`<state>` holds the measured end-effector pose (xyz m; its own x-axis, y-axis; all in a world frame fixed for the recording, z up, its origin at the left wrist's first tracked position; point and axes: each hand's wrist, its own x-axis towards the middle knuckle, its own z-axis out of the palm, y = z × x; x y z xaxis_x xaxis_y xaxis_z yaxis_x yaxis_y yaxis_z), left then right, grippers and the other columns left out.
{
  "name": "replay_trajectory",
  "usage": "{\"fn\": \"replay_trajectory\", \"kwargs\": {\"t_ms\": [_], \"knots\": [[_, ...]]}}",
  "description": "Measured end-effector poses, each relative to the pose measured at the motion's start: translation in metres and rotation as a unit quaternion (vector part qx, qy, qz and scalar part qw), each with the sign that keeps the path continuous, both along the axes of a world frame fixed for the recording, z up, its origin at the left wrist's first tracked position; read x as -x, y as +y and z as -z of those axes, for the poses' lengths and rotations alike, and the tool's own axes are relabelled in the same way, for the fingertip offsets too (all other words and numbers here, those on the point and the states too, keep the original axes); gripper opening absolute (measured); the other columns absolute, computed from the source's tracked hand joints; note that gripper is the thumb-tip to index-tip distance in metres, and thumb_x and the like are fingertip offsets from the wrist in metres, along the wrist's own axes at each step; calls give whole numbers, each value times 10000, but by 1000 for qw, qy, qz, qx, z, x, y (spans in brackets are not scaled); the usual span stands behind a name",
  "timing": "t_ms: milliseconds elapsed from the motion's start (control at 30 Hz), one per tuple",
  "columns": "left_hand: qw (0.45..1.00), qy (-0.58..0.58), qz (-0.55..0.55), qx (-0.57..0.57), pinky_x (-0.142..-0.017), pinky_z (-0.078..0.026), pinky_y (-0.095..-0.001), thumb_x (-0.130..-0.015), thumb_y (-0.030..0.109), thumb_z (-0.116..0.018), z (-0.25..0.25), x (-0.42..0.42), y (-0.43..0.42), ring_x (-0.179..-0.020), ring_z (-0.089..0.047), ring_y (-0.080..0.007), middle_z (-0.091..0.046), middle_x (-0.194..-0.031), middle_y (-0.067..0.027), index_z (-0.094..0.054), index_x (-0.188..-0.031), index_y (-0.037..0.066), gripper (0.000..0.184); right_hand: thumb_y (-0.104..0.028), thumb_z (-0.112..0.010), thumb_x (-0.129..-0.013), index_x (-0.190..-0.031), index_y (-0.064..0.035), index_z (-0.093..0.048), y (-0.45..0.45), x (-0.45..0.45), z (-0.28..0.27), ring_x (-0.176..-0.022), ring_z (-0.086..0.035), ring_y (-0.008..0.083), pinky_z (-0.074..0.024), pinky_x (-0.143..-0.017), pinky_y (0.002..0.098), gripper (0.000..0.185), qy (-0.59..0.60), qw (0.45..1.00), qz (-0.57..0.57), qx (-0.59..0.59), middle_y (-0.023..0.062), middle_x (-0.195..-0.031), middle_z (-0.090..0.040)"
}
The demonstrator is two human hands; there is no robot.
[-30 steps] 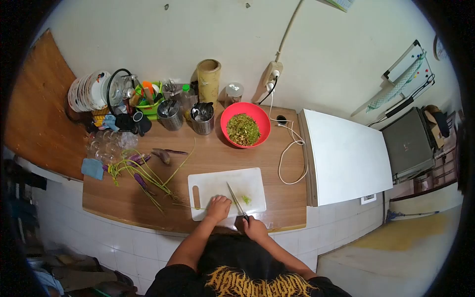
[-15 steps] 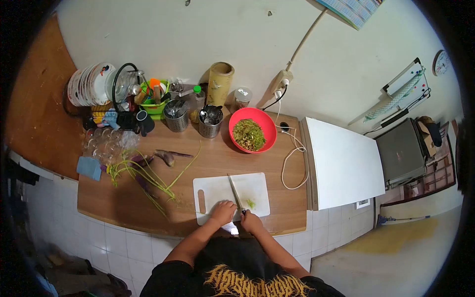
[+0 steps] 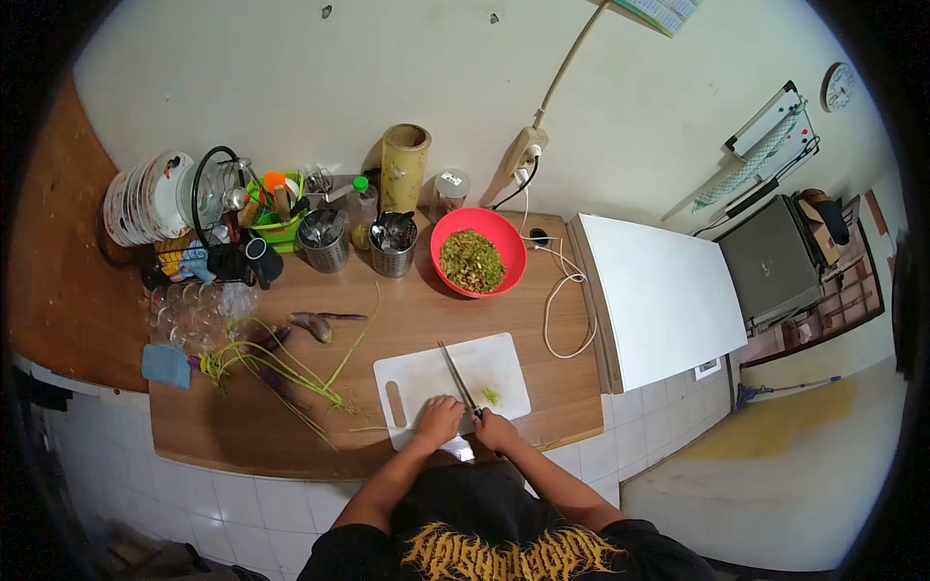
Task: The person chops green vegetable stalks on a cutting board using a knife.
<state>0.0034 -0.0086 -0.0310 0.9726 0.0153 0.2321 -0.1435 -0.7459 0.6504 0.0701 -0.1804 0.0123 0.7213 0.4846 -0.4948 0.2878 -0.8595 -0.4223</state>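
Note:
My right hand (image 3: pixel 497 431) is closed around the handle of a kitchen knife (image 3: pixel 457 372), whose blade points away from me over a white cutting board (image 3: pixel 484 353). Beside it, my left hand (image 3: pixel 441 418) rests on the board with curled fingers, close to the blade. A thin green long bean (image 3: pixel 373 428) sticks out to the left from under that hand; its other end is hidden by the fingers. Small chopped green pieces (image 3: pixel 491 396) lie right of the knife. More long beans (image 3: pixel 320 373) are spread on the table to the left, among purple eggplants (image 3: pixel 313 326).
Behind the board stands a red bowl (image 3: pixel 516 242) of chopped greens. Cutlery holders (image 3: pixel 392 259), a bottle (image 3: pixel 361 213) and a plate rack (image 3: pixel 201 194) line the back. A white cable (image 3: pixel 550 324) loops on the right, beside a white cabinet (image 3: pixel 659 300).
The camera view has shifted slightly. A long bean now shows left of my left hand, where none showed before. The knife stays over the board in my right hand.

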Motion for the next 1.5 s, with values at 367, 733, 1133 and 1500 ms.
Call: {"fn": "replay_trajectory", "kwargs": {"t_ms": [367,733,1133,1500], "knots": [[999,-20,-41,-5,-846,-468,-465,-862,155,-602,7,3,-4,-939,-605,-326,-612,-907,-97,-654,-896,94,87,-404,-401,-1037,-1146,52,-510,-3,17,12,-935,-654,502,-501,-835,580,482,27,999,7,24,337,-953,-673],[998,-28,-52,19,-845,-467,-459,-865,142,-624,5,1,-8,-927,-601,-331,-603,-891,-99,-658,-914,97,74,-399,-408,-1032,-1184,50,-517,-6,23,7,-988,-652,492,-504,-876,564,486,73,997,16,33,329,-1010,-675],[998,-7,-45,40,-861,-461,-485,-861,127,-636,14,-2,-10,-925,-598,-346,-609,-902,-119,-636,-899,82,60,-372,-428,-1024,-1106,69,-525,-2,28,4,-872,-674,478,-513,-803,566,458,65,997,41,9,322,-907,-682],[999,10,-14,-38,-896,-439,-475,-842,91,-629,2,10,-11,-987,-578,-338,-604,-973,-111,-675,-996,76,161,-360,-441,-1024,-1105,20,-530,3,16,-7,-821,-683,451,-527,-748,551,399,39,995,71,-55,269,-860,-695]]}}
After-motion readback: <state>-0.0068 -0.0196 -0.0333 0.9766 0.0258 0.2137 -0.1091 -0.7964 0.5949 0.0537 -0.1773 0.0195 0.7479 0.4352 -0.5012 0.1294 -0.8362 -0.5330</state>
